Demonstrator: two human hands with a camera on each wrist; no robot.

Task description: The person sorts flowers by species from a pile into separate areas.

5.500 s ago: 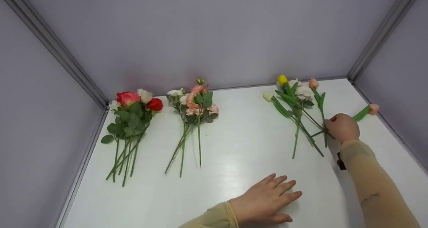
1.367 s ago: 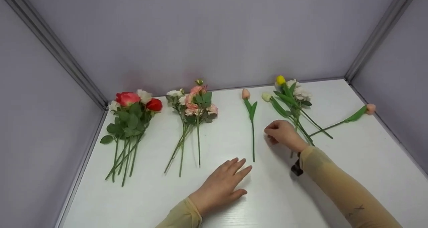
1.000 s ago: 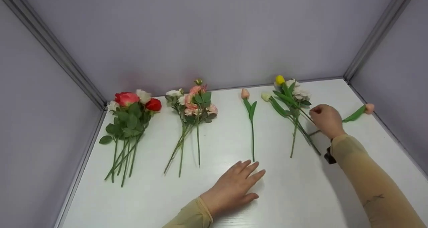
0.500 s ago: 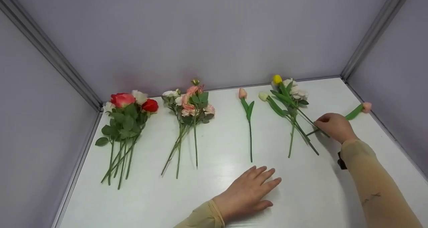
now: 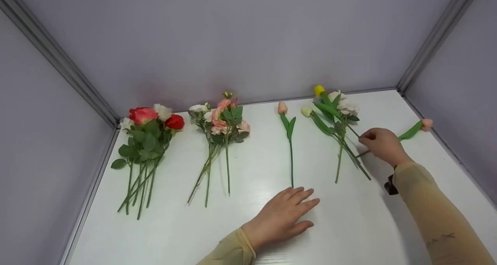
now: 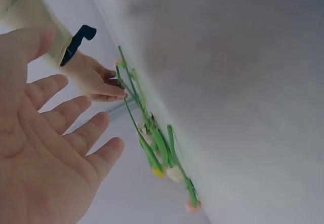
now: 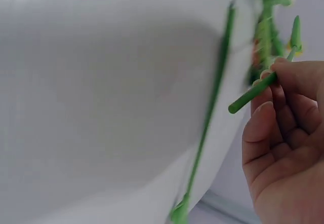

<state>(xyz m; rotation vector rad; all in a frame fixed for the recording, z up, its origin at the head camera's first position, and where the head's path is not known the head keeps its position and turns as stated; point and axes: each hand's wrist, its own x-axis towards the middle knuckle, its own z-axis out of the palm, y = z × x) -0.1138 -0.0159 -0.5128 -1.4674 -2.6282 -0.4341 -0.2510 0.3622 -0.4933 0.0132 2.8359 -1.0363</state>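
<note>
My right hand (image 5: 384, 144) pinches the stem of a yellow tulip (image 5: 319, 90) between thumb and fingers; in the right wrist view the green stem (image 7: 251, 93) sticks out past the fingertips. The yellow head lies over a white many-petalled flower (image 5: 347, 107) and near a pale white tulip (image 5: 306, 110). A pink tulip (image 5: 426, 124) points right, its stem partly behind the right hand. Another pink tulip (image 5: 282, 108) lies alone mid-table. My left hand (image 5: 281, 216) is spread, palm down, with its fingertips at that tulip's stem end; it holds nothing.
Left on the white table (image 5: 174, 234) lies a bunch of red and white roses (image 5: 143, 115). Beside it is a bunch of pink and white flowers (image 5: 223, 115). Grey panels (image 5: 248, 39) wall the back and sides.
A pink tulip has gone from the right-hand group to mid-table. My right hand has since returned to that group and lifted the yellow tulip's stem. The left hand has shifted left.
</note>
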